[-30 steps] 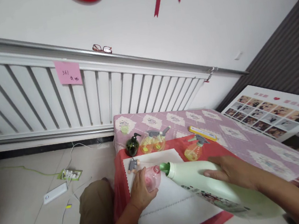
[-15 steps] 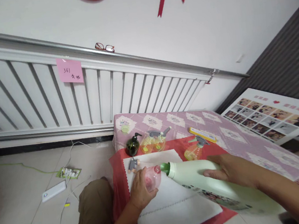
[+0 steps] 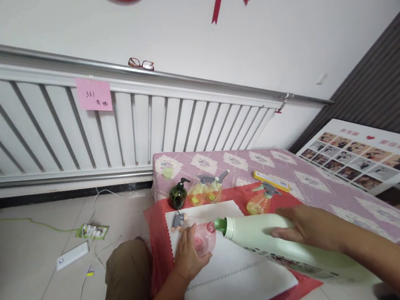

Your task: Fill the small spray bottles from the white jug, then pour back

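My left hand (image 3: 191, 257) is wrapped round a clear pink spray bottle (image 3: 206, 239) without its top, tilted with its mouth to the right. In my right hand (image 3: 304, 227) is a large pale green jug (image 3: 257, 230), lying nearly level. Its green spout (image 3: 221, 225) meets the mouth of the pink bottle; whether liquid is flowing I cannot tell. Just beyond my left hand, a grey and peach spray head (image 3: 178, 221) lies on a white mat (image 3: 238, 281). The far end of the jug is blurred.
Behind the mat stand a dark green pump bottle (image 3: 178, 195) and two yellow spray bottles (image 3: 205, 193). Another yellow spray bottle (image 3: 259, 204) is to their right, near a yellow case (image 3: 271, 180). Cables and a white power bank (image 3: 72, 255) lie on the floor at left.
Both hands keep their holds, and the spout stays at the pink bottle's mouth. Only a very slight shift of the view shows.
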{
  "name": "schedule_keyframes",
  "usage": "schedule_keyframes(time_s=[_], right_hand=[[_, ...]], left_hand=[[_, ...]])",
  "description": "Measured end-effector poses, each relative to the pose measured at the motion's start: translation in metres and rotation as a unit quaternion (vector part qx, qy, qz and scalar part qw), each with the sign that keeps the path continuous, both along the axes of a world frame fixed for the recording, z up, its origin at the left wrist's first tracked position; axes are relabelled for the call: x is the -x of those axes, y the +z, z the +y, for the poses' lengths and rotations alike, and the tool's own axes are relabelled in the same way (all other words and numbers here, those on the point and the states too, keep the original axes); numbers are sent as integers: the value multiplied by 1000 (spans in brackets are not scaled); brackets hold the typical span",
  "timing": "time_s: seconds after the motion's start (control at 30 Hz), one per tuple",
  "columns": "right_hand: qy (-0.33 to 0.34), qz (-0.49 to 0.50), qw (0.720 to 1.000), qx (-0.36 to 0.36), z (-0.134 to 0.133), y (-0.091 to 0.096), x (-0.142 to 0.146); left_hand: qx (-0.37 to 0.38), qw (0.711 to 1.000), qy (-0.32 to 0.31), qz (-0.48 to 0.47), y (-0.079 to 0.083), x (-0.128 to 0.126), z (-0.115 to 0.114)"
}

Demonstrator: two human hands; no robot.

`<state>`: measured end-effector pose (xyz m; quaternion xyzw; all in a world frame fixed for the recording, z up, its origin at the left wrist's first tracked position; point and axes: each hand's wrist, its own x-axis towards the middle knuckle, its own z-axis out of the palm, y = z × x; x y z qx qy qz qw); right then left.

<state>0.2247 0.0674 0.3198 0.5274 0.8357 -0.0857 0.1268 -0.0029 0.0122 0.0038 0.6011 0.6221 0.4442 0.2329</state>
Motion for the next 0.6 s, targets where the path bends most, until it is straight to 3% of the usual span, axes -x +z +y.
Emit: schedule_keyframes(time_s=[0.6], right_hand=[[11, -15, 1000, -14, -3, 2, 6]], left_hand=[[3, 1000, -2, -9, 1, 0, -1]])
